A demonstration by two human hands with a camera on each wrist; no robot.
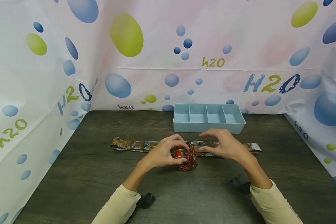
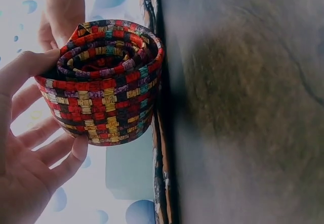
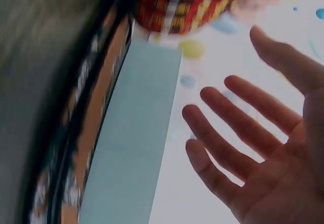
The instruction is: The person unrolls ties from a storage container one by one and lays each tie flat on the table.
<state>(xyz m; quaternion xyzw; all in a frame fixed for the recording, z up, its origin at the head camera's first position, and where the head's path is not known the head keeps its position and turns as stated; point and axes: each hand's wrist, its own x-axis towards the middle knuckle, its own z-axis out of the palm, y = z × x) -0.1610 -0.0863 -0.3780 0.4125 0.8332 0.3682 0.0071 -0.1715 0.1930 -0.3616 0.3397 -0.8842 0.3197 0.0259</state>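
Observation:
A rolled strip of red, black and yellow checked cloth [image 1: 186,158] stands on the table, gripped by the left hand [image 1: 166,151] between thumb and fingers. Its coiled layers show in the left wrist view, where the roll [image 2: 104,102] has the left hand [image 2: 35,148] around one side. To the right of the roll, the right hand [image 1: 226,145] is raised with fingers spread, holding nothing; the right wrist view shows the palm and fingers [image 3: 243,133] apart from the cloth. Behind the roll lies a long flat brown patterned strip [image 1: 137,145], partly hidden by both hands.
A light blue tray [image 1: 208,127] with several compartments stands at the back of the dark wooden table [image 1: 100,180]. A white sheet [image 1: 151,62] printed with blue and green bubbles rises behind and at both sides. Dark straps hang near both wrists.

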